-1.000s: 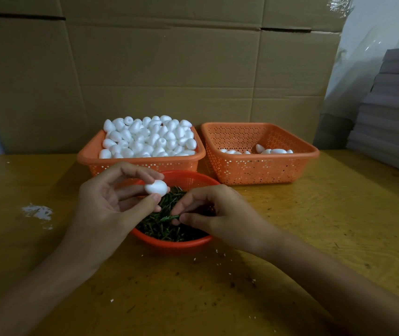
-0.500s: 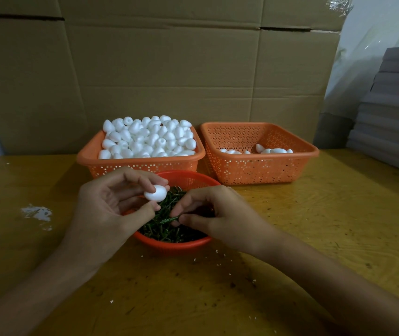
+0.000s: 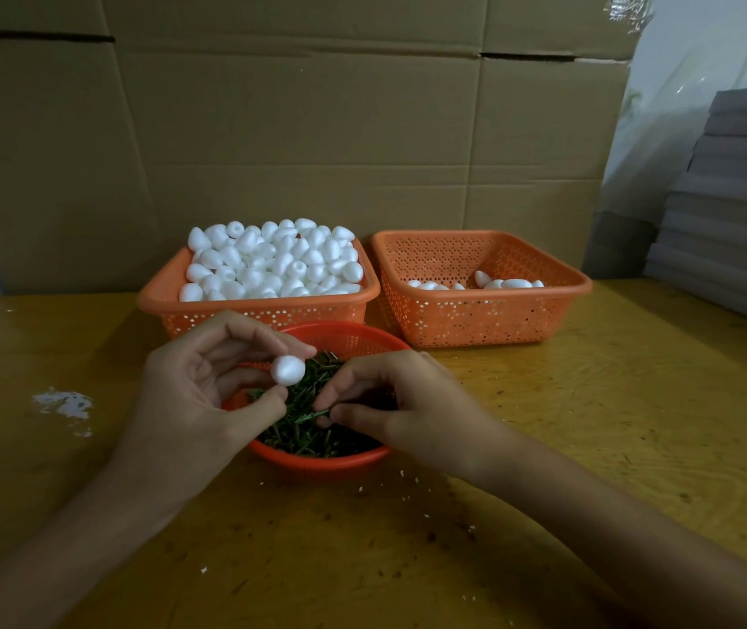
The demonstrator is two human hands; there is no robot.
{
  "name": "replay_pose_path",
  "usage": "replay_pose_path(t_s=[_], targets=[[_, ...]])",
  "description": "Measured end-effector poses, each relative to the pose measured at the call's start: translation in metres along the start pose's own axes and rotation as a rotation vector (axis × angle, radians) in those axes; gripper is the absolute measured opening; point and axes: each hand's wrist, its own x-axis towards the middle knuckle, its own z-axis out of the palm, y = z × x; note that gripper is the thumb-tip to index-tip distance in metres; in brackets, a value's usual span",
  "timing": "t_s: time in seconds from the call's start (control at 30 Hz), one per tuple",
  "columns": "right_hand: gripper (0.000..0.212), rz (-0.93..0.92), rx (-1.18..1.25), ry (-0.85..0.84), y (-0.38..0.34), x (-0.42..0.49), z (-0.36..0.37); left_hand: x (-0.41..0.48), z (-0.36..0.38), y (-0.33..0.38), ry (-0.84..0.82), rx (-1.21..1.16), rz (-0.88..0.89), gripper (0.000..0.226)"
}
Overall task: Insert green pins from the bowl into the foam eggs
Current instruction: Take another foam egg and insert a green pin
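- A round red plastic bowl (image 3: pixel 317 463) with a finely perforated wall is seen on a worn, yellowish wooden table (image 3: pixel 589 424).
- The bowl is filled with a tangled heap of thin green pins (image 3: pixel 303 440), short and stalk-like.
- Above the bowl's left half, one smooth white foam egg (image 3: pixel 288 370) is pinched by the left hand (image 3: pixel 199 401), the thumb below it and the curled fingertips above.
- Over the bowl's right half, the right hand (image 3: pixel 398 410) is held with thumb and forefinger closed together on a single green pin (image 3: pixel 312 417), just right of and below the egg; pin and egg are not touching.
- Behind the bowl to the left, a square orange mesh basket (image 3: pixel 208 311) is heaped with matte white foam eggs (image 3: pixel 271 261).
- Behind the bowl to the right, a matching orange basket (image 3: pixel 476 311) is seen, with only a few eggs (image 3: pixel 512 283) on its bottom.
- Small white crumbs (image 3: pixel 403 474) are scattered just in front of the bowl.
- A flaky white smear (image 3: pixel 62 404) is seen well left of the bowl.
- Flat brown corrugated cardboard (image 3: pixel 317 129) is stood behind the baskets.
- Grey flat boards (image 3: pixel 734 197) are stacked far right of the bowl.
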Motion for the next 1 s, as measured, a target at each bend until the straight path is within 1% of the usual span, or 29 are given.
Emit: replay_pose_path(t_s=[0.13,0.2,0.33,0.73,1.0], targets=[[0.015,-0.012,-0.007,0.003,0.0001,-0.0003,-0.0003,-0.0002,-0.0003,-0.0002,-0.007,0.006,0.004,0.033],[0.015,-0.013,-0.009,0.005,-0.0003,-0.0007,0.0,0.0,-0.0006,-0.0023,-0.012,0.026,0.007,0.037],[0.015,-0.01,-0.022,0.006,-0.0009,-0.0011,-0.0006,0.0002,-0.0003,-0.003,-0.018,0.042,0.023,0.03],[0.015,-0.01,-0.013,0.004,-0.0007,-0.0007,-0.0006,0.0003,-0.0016,-0.0053,-0.034,0.056,0.045,0.034],[0.016,-0.015,-0.029,0.003,-0.0003,-0.001,-0.0004,-0.0008,-0.0022,-0.0072,-0.034,0.102,0.05,0.031]])
